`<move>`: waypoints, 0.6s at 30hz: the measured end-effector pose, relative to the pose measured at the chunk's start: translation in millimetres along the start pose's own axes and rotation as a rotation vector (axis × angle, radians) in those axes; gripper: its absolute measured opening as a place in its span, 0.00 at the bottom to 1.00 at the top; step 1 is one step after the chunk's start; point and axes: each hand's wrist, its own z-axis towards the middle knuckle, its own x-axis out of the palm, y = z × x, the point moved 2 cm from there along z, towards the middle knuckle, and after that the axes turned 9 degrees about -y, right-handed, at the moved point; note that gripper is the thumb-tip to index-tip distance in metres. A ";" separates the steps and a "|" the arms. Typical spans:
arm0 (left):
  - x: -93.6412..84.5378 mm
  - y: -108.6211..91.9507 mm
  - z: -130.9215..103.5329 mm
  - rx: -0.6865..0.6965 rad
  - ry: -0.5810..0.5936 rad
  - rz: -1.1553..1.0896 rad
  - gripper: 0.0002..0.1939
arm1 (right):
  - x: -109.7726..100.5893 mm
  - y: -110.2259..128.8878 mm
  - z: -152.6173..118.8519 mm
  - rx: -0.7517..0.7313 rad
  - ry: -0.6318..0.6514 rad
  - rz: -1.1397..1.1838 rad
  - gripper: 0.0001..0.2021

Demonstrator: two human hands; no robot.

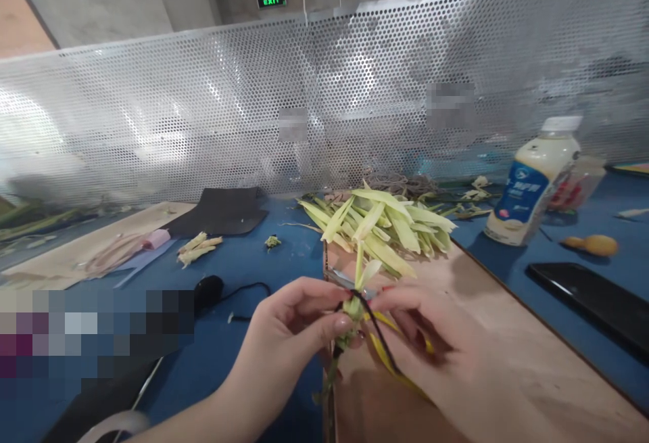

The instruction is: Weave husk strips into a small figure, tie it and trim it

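Observation:
My left hand (299, 335) is closed, pinching a small pale-green leaf bundle (353, 304) upright between thumb and fingers. Its darker stem hangs below the thumb. A black cord (378, 328) passes around the bundle and runs down toward my right hand (436, 341). The right fingers are bent close to the bundle, pinching the cord. Yellow handles (382, 355), with a metal blade showing behind the bundle, look like scissors; my right hand partly covers them. Just beyond both hands, a pile of pale-green husk-like leaves (380, 223) lies on a wooden board (487, 321).
A milk-drink bottle (530, 186) and black phone (588, 294) stand and lie at right, near a small orange gourd-like object (598, 245). At left are black sheet material (223, 210), pale scraps (199, 248) and a cord spool (209, 289). A perforated metal screen (243, 118) closes the back.

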 end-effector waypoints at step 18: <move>0.4 -1.2 -0.1 0.071 -0.051 0.138 0.07 | -2.1 9.4 4.9 -0.232 0.000 -0.156 0.04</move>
